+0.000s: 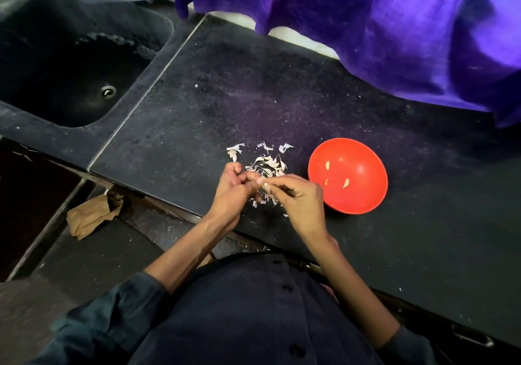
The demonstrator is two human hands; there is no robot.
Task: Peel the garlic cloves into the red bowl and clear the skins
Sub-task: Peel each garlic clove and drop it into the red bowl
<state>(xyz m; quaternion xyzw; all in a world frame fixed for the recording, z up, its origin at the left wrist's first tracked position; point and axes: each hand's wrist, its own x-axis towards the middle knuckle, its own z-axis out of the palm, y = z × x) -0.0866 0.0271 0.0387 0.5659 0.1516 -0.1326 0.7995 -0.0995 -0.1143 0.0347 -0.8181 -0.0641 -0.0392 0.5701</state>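
A small garlic clove (265, 186) is pinched between the left hand (232, 192) and the right hand (301, 201), just above the skins (266, 164) on the counter (197, 116). The red bowl (366, 198) sits just beside the right hand. The slippery clove could be dropped among the skins.

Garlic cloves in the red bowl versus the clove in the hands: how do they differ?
The three cloves in the red bowl look bare and yellowish; the clove pinched between left hand and right hand is pale, still being skinned. Those lie loose and apart; this one is held above the skins. All are small.
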